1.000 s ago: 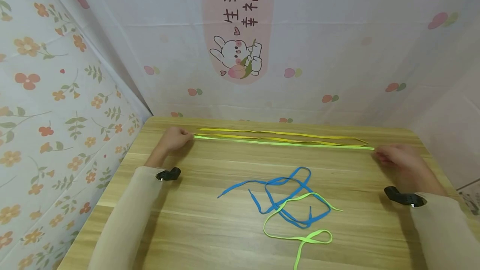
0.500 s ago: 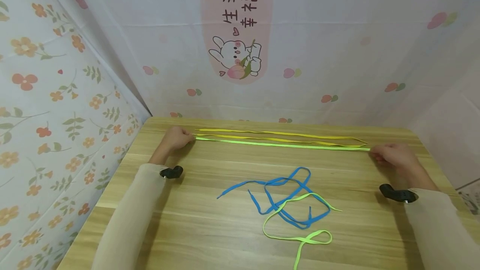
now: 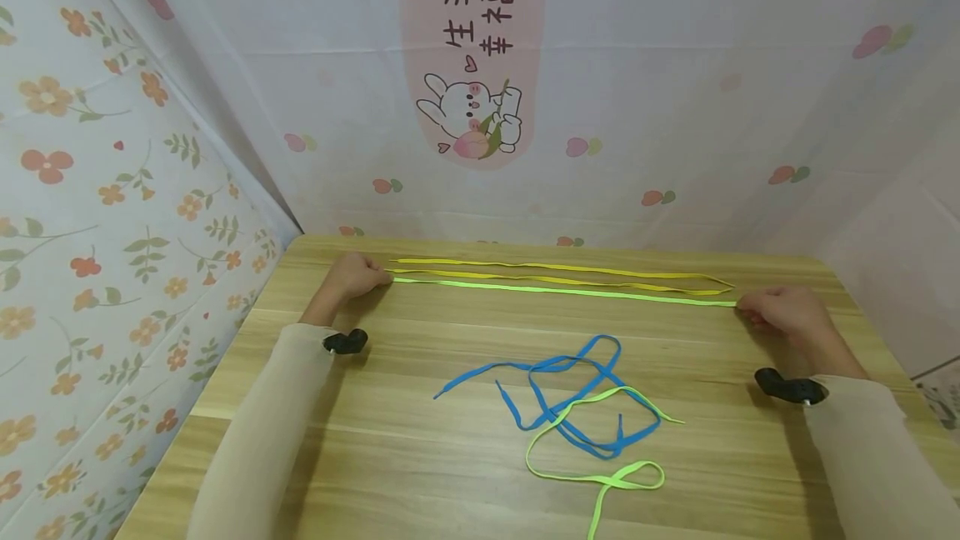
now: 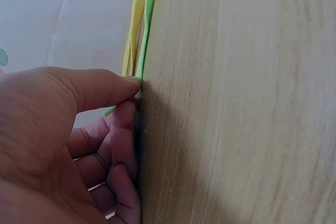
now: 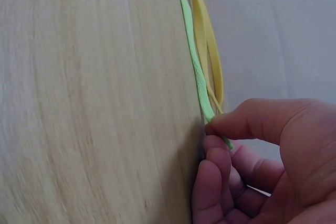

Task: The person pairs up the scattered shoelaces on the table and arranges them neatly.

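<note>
A light green shoelace stretches nearly straight across the far part of the table. My left hand pinches its left end between thumb and forefinger; in the left wrist view a bit of green pokes out behind the fingers. At the other end my right hand pinches it too, a short tip sticking out past the thumb. Just beyond it lies a yellow shoelace, doubled into two long strands with its bend at the right.
Nearer on the wooden table, a blue shoelace lies in loose loops. Another light green shoelace partly crosses it and runs toward the front. A patterned cloth hangs behind the table, a floral one at the left.
Both hands have brought the green shoelace slightly nearer, so a narrow gap shows between it and the yellow one. The right hand has moved a little to the left.
</note>
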A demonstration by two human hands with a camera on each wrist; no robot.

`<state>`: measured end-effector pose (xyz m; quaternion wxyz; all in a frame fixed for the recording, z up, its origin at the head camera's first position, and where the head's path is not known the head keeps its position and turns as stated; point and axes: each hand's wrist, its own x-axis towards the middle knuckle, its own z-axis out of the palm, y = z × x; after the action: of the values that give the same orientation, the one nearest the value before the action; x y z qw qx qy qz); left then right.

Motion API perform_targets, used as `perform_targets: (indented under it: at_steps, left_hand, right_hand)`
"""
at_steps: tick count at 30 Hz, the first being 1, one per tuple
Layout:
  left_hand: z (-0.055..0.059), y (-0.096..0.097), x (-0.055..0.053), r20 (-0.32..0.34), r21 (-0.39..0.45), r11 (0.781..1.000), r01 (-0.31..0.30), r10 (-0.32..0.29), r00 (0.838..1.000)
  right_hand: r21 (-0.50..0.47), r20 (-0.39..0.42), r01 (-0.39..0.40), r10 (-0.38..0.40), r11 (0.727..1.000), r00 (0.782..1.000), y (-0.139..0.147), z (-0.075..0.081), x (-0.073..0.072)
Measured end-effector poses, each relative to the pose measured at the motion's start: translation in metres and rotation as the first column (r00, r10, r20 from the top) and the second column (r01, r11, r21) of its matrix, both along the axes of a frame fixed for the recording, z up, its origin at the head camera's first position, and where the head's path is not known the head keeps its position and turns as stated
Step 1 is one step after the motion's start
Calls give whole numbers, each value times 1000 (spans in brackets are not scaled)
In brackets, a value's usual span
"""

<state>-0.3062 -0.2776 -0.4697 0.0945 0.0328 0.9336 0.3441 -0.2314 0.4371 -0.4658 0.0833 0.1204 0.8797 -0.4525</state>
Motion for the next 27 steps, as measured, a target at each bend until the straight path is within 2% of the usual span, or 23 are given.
perform_targets:
  at_steps: [2,5,7,9,11,13,14,17,18,20,22,25,27]
  left_hand:
    - [-14,-6,-9,-11,-21,1000,-8,7,1000]
    - [-19,-9,-13,-6,-27,999,-19,19,1000]
    - [-18,-8,-13,-13,-13,1000,-14,14,1000]
    - [-5,-3,-4,2,10,1000,-8,8,1000]
    - [1,0,0,10,19,1000,-6,6,1000]
    - [-6,-5,-5,-4,16,1000,-1,1,1000]
    - [1,-2,0,16,9,1000,-14,14,1000]
    - [-2,-7,-2,17,-4,1000,-30,30,999]
    - [-7,-10,-5,8,-10,999,-34,34,999]
    - [1,-7,2,29,-11,999,-43,44,999]
    - [0,-8,1,29,-6,998,-55,56,998]
    - [-9,-17,-4,29,17,998,-55,54,998]
    - [-23,-28,-13,31,38,998,-48,47,998]
  right_hand:
    - [16,-1,1,0,1000,1000,0,0,-1]
    - [36,0,-5,5,999,1000,-1,1,-1]
    - [44,-2,-13,13,999,1000,-1,1,-1]
    - [54,2,-11,11,998,1000,-1,1,0]
    - [62,5,-9,9,998,1000,-1,0,0]
    - [64,10,-8,7,998,1000,0,0,0]
    - [64,12,-3,2,998,1000,0,-1,0]
    - [46,13,-1,1,999,1000,2,0,0]
    - [38,15,4,-4,999,1000,2,1,0]
    - [30,16,13,-13,999,1000,3,0,0]
    - [41,14,13,-13,999,1000,5,1,1]
    - [72,10,-1,0,997,1000,8,1,3]
    - [78,5,-22,22,997,1000,11,2,7]
